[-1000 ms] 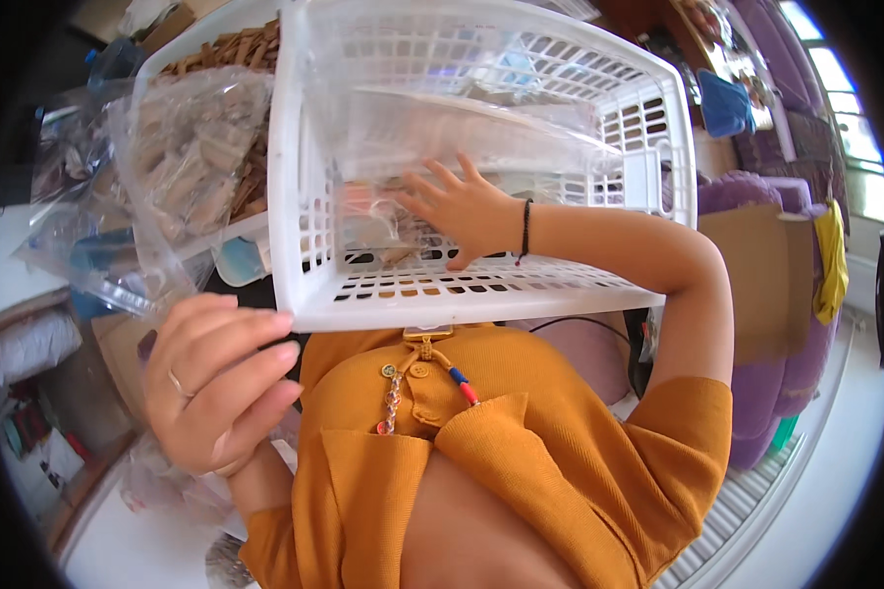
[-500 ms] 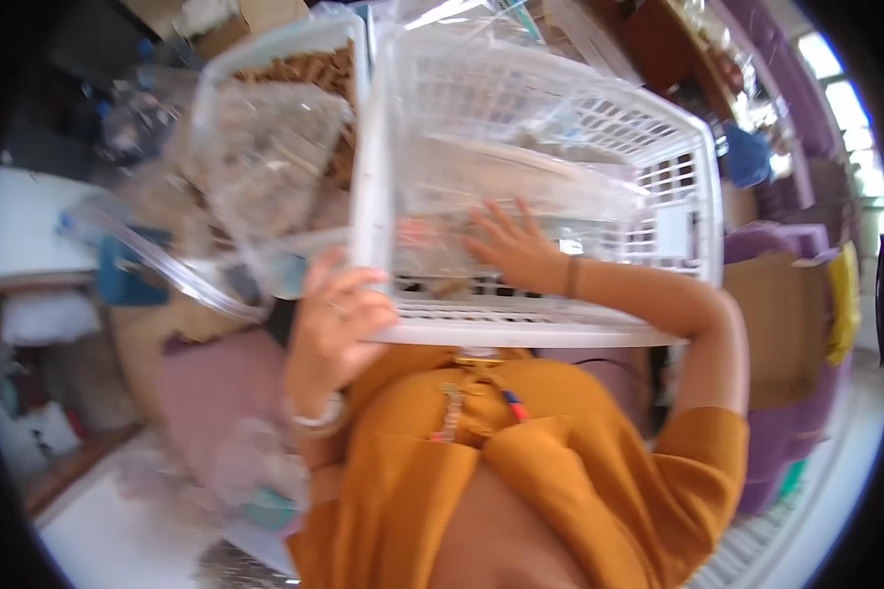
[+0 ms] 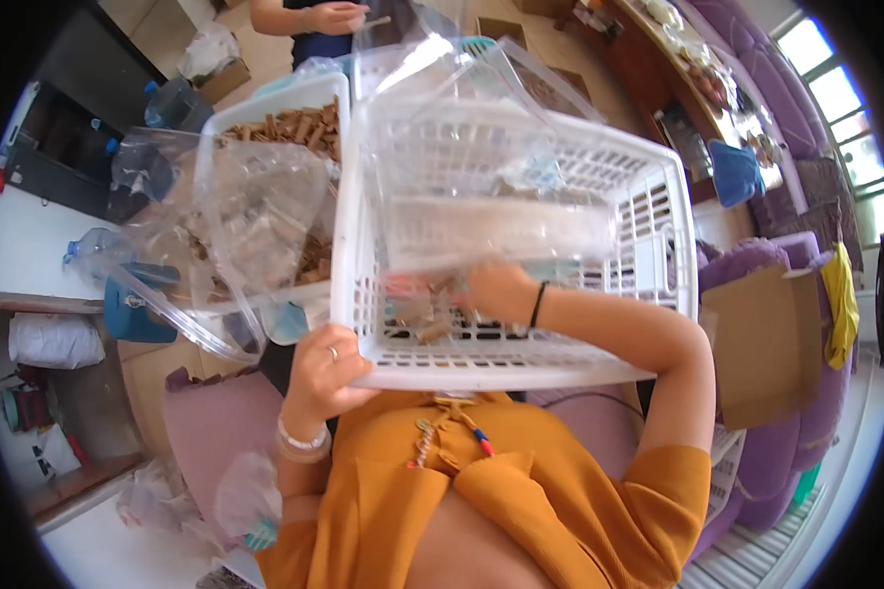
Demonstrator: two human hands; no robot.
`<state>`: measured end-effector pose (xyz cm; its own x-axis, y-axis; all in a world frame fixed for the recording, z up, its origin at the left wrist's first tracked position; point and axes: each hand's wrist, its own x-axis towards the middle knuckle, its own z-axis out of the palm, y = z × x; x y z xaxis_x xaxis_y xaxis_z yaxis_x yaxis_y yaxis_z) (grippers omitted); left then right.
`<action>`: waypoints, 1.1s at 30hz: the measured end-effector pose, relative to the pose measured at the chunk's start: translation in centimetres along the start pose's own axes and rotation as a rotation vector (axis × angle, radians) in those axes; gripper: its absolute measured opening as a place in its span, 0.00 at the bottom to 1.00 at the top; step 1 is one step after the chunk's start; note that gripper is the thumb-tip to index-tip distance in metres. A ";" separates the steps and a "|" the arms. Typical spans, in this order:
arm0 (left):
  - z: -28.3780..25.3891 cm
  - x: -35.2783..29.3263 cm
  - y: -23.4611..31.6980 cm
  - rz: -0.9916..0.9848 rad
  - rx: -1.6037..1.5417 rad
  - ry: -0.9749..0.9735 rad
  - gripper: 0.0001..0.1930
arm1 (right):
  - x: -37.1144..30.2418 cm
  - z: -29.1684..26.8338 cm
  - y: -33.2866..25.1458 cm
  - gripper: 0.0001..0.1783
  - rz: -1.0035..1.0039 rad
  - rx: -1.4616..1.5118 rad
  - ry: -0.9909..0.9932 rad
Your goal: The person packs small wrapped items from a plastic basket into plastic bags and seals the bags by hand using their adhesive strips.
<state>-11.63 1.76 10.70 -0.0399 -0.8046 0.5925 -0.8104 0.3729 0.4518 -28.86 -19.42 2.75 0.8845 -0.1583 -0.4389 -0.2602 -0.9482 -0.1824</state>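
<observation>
A white slatted plastic basket [image 3: 521,378] sits in front of me, tilted slightly. My left hand [image 3: 326,371], with a ring and a pale bracelet, is closed around its near left corner. Reaching down inside is my right hand [image 3: 501,296], a black band at the wrist; its fingers are blurred and partly hidden among small brown pieces [image 3: 432,329] and something reddish. Behind that hand lies a long clear plastic package [image 3: 501,231]. Clear plastic sheeting [image 3: 403,128] drapes over the basket's far left side.
Left of the basket stands a white bin [image 3: 206,137] holding brown pieces [image 3: 300,130], partly covered by a clear plastic bag [image 3: 265,196]. Another person's hand [image 3: 339,17] shows at the far side. To the right are a cardboard piece [image 3: 764,344] and purple seating [image 3: 781,393].
My right hand has gone from spread fingers on top of the packages to curled down among the basket's contents. The basket sits lower in view. My left hand still holds its corner.
</observation>
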 end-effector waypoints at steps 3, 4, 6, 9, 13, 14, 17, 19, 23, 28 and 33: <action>0.1 -0.9 -0.2 -0.064 -0.030 0.048 0.16 | -0.1 0.1 -2.3 0.43 0.088 0.095 0.037; 0.5 -1.1 0.2 -0.095 -0.050 0.056 0.16 | -0.7 -0.3 -2.9 0.46 0.078 0.066 -0.007; 1.0 -1.0 0.8 -0.092 -0.067 0.062 0.15 | 1.9 7.3 -1.1 0.47 -0.119 0.449 -0.020; 1.2 -0.9 0.9 -0.115 -0.096 0.078 0.16 | 3.4 7.4 -0.8 0.46 -0.277 0.658 -0.042; 0.5 -0.5 0.8 -0.115 -0.112 0.048 0.15 | 3.5 5.1 -1.7 0.31 -0.114 0.642 -0.106; 0.4 -0.4 0.8 -0.099 -0.119 0.041 0.15 | 3.7 4.4 -1.9 0.23 0.037 0.952 -0.355; 0.3 -0.1 0.8 -0.051 -0.170 0.052 0.15 | 3.9 4.3 -2.2 0.25 -0.019 0.813 -0.222; 0.4 -0.3 1.0 -0.039 -0.176 0.047 0.15 | 4.0 3.8 -2.3 0.25 -0.155 0.604 -0.051; 0.3 -0.8 1.5 -0.024 -0.189 0.048 0.14 | 3.8 2.8 -2.7 0.24 -0.248 0.450 0.069; 0.3 -1.2 1.6 -0.048 -0.211 0.022 0.14 | 1.3 1.3 -1.8 0.26 -0.203 0.283 -0.002; -0.7 -1.3 2.5 -0.128 -0.288 0.010 0.15 | -1.9 -3.1 -0.2 0.21 -0.091 0.481 -0.169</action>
<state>-13.19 4.07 11.52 0.0590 -0.8494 0.5244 -0.6093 0.3855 0.6929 -29.31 -19.73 6.33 0.8472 0.0036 -0.5313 -0.3688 -0.7157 -0.5931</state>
